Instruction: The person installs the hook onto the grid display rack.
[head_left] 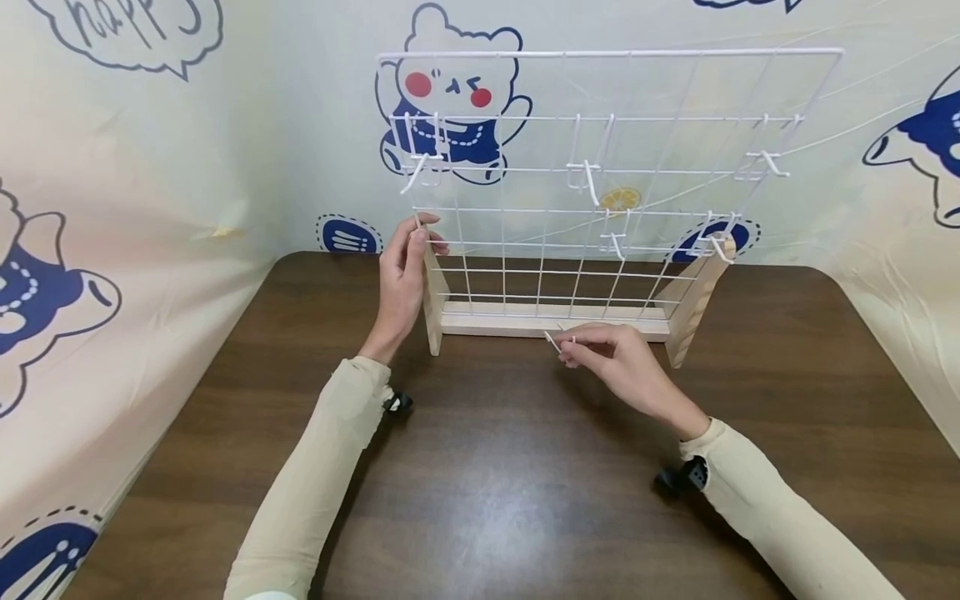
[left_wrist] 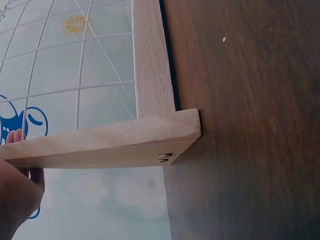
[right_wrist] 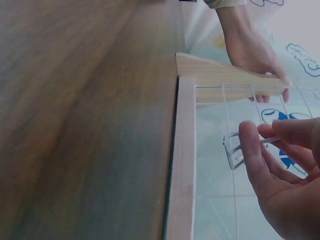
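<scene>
A white wire grid rack (head_left: 522, 271) stands on wooden supports at the back of the table. My left hand (head_left: 402, 271) grips the upper end of its left wooden side support (head_left: 433, 304); in the left wrist view the hand (left_wrist: 17, 197) is partly cut off by the frame edge. Low in front of the grid, my right hand (head_left: 622, 367) pinches a small white wire hook (right_wrist: 230, 154) between thumb and fingers. Several similar hooks hang on the grid, among them an upper middle hook (head_left: 590, 182) and a lower middle hook (head_left: 617, 247).
The rack's wooden base bar (head_left: 487, 325) rests on the dark brown table (head_left: 480, 467). A right wooden side support (head_left: 693, 308) stands at the other end. Patterned cloth (head_left: 315, 125) hangs close behind the rack and along the sides.
</scene>
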